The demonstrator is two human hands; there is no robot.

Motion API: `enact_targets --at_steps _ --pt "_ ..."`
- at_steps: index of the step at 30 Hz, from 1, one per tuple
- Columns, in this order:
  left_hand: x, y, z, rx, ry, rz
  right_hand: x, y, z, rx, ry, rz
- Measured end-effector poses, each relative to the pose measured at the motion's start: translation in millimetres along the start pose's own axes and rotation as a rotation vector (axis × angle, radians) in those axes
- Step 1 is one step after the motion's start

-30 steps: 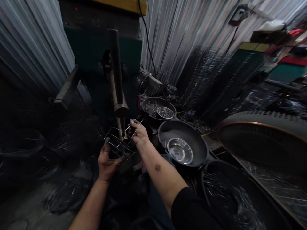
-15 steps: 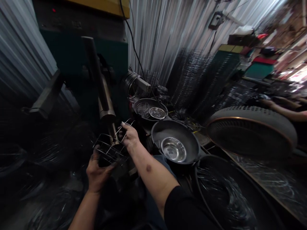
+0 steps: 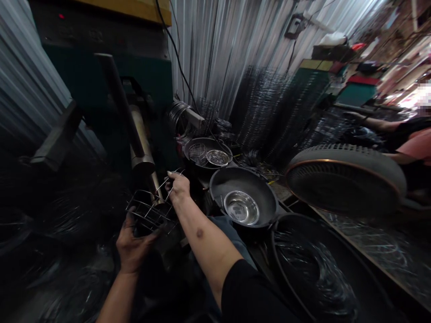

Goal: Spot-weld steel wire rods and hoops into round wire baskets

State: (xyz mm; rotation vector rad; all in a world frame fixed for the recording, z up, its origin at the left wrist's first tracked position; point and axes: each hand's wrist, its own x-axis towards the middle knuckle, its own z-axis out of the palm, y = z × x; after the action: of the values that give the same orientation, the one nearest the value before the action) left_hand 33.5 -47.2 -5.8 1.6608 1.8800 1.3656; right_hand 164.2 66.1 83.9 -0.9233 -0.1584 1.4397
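While you're over there, what have the hands got?

A wire basket [image 3: 148, 211]; the right hand [image 3: 178, 186] closes on the wire ends at its upper edge, and the left hand [image 3: 133, 246] curls round its lower side; the hands stand apart, with the basket between them.

Where's the basket, then?

Up off the floor, tilted, just in front of the press [image 3: 104, 76]; it sits right beside the foot of the steel lever [image 3: 143, 143], though I can't tell whether they touch.

What's next to the right hand?

A black wok [image 3: 235, 181], just beyond the wrist, with a steel bowl [image 3: 241, 207] lying in it; behind that sits a pan [image 3: 202, 141] holding a small basket [image 3: 197, 152] and a round steel dish [image 3: 217, 157].

And further along?

A big ribbed disc [image 3: 346, 179] stands tilted to the right of the wok; below it is a black tub [image 3: 292, 233] with coiled wire [image 3: 316, 269] inside; wire racks [image 3: 266, 116] are stacked against the corrugated wall [image 3: 229, 54].

Anyone else about?

Yes; a co-worker [image 3: 412, 148] in a pink top sits at the far right, one arm [image 3: 370, 122] stretched out over dark wirework [image 3: 357, 134]; that hand is well apart from the other two.
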Motion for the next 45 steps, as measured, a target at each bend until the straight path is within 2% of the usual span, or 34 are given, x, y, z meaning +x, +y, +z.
enact_targets --at_steps 5,10,13,15,17,18,20,23,26,28,30,31,32,34,36,38,41,45 --pt "1.5 -3.7 -1.0 0.010 0.007 0.072 -0.4 1.2 0.6 0.002 0.053 -0.036" --pt "-4.2 -3.3 -2.0 -0.058 -0.004 0.144 -10.5 -3.0 -4.6 -0.025 -0.002 -0.023" --pt "-16.4 -24.3 -15.5 -0.059 -0.109 0.103 -30.4 10.3 -25.7 -0.044 -0.057 -0.068" --pt "-26.0 -43.3 -32.8 -0.027 -0.171 0.010 -49.0 30.9 -50.3 -0.115 -0.112 -0.164" --pt "-34.9 -50.7 -52.7 0.016 -0.104 -0.127 -70.4 56.4 -79.0 -0.281 -0.191 -0.274" --pt "-38.8 -46.3 -61.4 0.027 -0.042 -0.159 -81.5 68.9 -92.8 -0.395 -0.241 -0.323" --pt "-44.5 -20.7 -71.7 0.004 0.005 -0.080 -103.0 89.9 -115.3 -0.616 -0.339 -0.403" --pt "-47.5 37.3 -65.7 -0.031 -0.159 0.126 -128.3 109.1 -131.7 -0.858 -0.453 -0.441" --pt "-48.6 76.8 -49.7 0.016 -0.171 0.249 -144.9 113.3 -132.8 -1.161 -0.539 -0.449" --pt "-50.4 84.9 -46.1 0.020 -0.116 0.293 -154.8 102.6 -131.9 -1.369 -0.632 -0.480" --pt "-53.1 84.8 -51.4 0.004 -0.072 0.323 -164.8 77.0 -132.2 -1.462 -0.773 -0.557" --pt "-54.5 84.1 -56.6 -0.006 -0.065 0.342 -169.2 59.1 -132.5 -1.459 -0.841 -0.626" --pt "-56.0 84.1 -62.8 -0.016 -0.062 0.364 -172.5 39.1 -132.2 -1.434 -0.851 -0.756" --pt "-58.5 87.6 -75.7 -0.037 -0.084 0.404 -173.5 -1.6 -129.2 -1.359 -0.682 -1.023" --pt "-59.9 95.6 -86.8 -0.059 -0.112 0.440 -166.4 -33.9 -122.5 -1.354 -0.576 -1.194" --pt "-59.4 105.2 -95.1 -0.073 -0.119 0.472 -154.8 -52.1 -114.3 -1.366 -0.641 -1.225" --pt "-53.7 114.9 -102.8 -0.061 -0.081 0.531 -141.5 -58.6 -102.8 -1.243 -0.795 -1.149" --pt "-36.1 110.3 -103.4 0.094 0.014 0.705 -139.1 -57.7 -88.0 -1.092 -0.742 -1.129"
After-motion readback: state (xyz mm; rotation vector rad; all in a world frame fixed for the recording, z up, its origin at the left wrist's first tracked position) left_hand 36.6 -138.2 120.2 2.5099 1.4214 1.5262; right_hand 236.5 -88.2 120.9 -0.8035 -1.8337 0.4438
